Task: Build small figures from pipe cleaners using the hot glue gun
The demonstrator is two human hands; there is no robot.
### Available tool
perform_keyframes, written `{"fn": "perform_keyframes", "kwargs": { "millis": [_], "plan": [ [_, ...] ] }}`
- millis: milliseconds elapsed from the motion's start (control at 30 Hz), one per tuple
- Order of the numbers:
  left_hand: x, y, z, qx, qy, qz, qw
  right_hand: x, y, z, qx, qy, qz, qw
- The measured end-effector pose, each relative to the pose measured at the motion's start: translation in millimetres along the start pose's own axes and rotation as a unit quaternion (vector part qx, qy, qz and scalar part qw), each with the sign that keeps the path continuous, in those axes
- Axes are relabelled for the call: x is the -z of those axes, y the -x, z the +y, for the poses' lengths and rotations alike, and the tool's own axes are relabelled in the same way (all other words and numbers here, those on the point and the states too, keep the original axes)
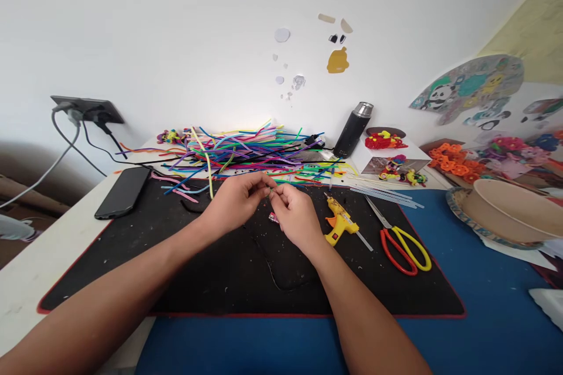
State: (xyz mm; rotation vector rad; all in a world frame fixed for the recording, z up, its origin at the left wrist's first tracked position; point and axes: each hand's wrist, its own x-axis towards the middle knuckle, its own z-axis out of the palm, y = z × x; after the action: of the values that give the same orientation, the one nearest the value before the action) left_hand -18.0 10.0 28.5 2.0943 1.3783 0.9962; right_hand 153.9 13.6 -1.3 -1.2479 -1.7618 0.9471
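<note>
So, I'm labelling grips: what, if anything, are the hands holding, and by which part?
It can't be told: anything the left hand and right hand pinch is too small or hidden.

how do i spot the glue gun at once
Find the black mat with the red edge. On it, between the person's right hand and the scissors, lies the glue gun. Its yellow body, orange trigger and pale stick poking out set it apart from the red-and-yellow-handled scissors.
</note>
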Motion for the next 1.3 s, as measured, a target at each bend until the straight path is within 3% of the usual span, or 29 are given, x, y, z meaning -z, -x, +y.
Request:
{"fn": "perform_keyframes", "kwargs": {
  "millis": [67,233,300,467,600,833,1133,1233,1300],
  "plan": [
    [-1.9,0.3,0.9,-0.006,-0.014,0.009,1.000,-0.2,0.3,-0.3,0.004,-0.003,0.006,1.000],
    [4.5,-4.1,-0.4,0.060,0.180,-0.048,0.981,3.1,2.1,-5.9,-0.016,-0.097,0.002,0.995],
    [10.5,-6.6,-1.7,0.053,0.197,-0.062,0.977,5.3,1.8,-7.8,-0.033,-0.148,-0.012,0.988],
    [22.4,-8.8,-5.4,-0.055,0.032,-0.072,0.995,6.1,0.3,-8.9,-0.063,-0.200,-0.033,0.977],
    [25.2,-8.8,-9.0,-0.134,-0.074,-0.080,0.985,3.0,0.1,-7.0,-0.060,-0.197,-0.039,0.978],
    [26.7,-10.9,-11.9,-0.152,-0.094,-0.095,0.979,1.4,-0.4,-4.2,-0.056,-0.183,-0.045,0.980],
    [17.3,-9.9,-13.1,-0.058,0.004,-0.080,0.995,-1.4,-1.4,4.0,-0.041,-0.119,-0.022,0.992],
    [14.9,-10.5,-11.4,0.015,0.117,-0.084,0.989,1.4,-0.6,1.4,-0.034,-0.118,-0.011,0.992],
    [15.8,-12.2,-11.5,0.073,0.228,-0.106,0.965,3.8,-0.2,-2.0,-0.035,-0.148,-0.013,0.988]
  ]
}}
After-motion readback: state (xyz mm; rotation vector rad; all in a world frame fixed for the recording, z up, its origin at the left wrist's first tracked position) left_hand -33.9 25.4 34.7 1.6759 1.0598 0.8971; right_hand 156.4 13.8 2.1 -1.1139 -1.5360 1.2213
